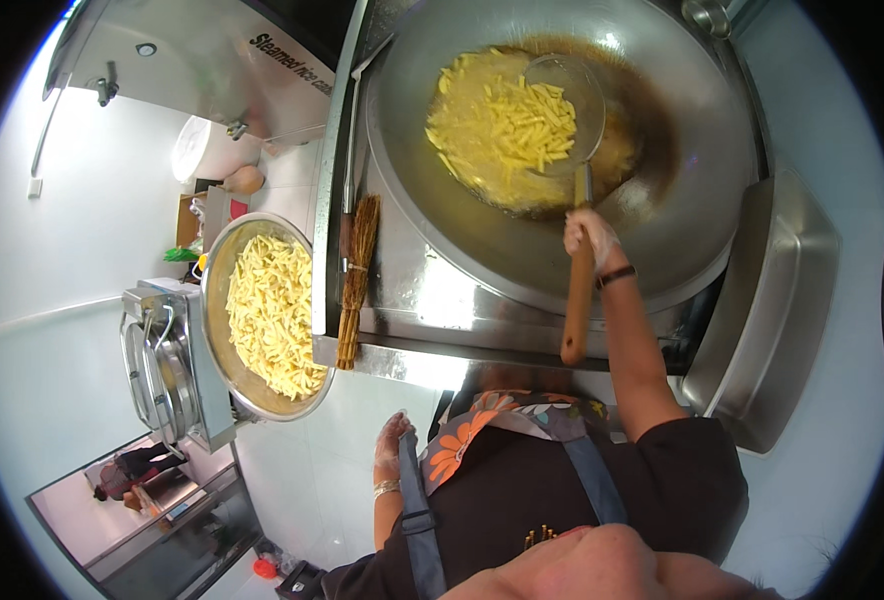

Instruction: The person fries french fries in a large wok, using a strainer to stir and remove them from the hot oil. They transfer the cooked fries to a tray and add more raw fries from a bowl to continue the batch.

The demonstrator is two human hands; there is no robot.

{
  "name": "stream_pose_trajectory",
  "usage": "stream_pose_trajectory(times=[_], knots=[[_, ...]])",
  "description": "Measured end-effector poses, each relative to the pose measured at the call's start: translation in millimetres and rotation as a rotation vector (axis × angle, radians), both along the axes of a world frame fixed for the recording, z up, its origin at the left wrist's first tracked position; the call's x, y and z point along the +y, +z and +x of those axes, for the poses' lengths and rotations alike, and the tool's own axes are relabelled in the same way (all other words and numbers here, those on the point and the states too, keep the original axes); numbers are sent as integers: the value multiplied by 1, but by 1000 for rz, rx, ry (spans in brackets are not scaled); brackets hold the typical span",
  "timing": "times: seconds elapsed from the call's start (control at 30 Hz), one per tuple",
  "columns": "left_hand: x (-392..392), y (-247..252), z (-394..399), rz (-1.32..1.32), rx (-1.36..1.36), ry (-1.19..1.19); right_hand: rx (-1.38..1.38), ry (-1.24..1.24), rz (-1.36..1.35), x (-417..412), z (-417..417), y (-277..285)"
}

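Note:
My right hand [593,238], in a clear plastic glove, grips the wooden handle [578,307] of a round wire-mesh skimmer [583,97]. The mesh lies within a large steel wok [442,217]. Pale yellow potato strips [536,124] are heaped at the skimmer's left side, partly over it. More strips float in foaming oil [472,169] around them. Down by my left side hangs my left hand [393,441], gloved too and away from the wok. Its fingers are small and blurred, and I see nothing plainly held.
A steel bowl [213,322] of pale potato strips stands left of the stove. A bamboo brush [358,281] and a long-handled tool [350,150] lie along the stove's left edge. On the right is a deep steel pan [779,300]. Another person [131,476] shows far off beyond an opening.

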State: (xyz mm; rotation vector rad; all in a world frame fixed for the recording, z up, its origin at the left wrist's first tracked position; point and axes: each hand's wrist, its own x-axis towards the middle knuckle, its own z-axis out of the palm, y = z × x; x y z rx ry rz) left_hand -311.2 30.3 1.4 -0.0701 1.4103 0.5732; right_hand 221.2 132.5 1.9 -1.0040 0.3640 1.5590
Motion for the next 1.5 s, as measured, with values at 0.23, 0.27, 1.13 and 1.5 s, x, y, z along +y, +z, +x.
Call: stream_pose_trajectory(times=[0.23,0.27,1.13,1.5], knots=[[-5,13,23,20,154,-117,-636,179,-280,-63,23,71],[-17,-13,3,208,204,-313,-782,221,-432,-63,24,78],[-37,-73,-45,-34,-200,186,-1960,1137,-641,-164,6,116],[-16,-46,-28,238,60,-468,-1587,1080,-718,-170,-55,157]])
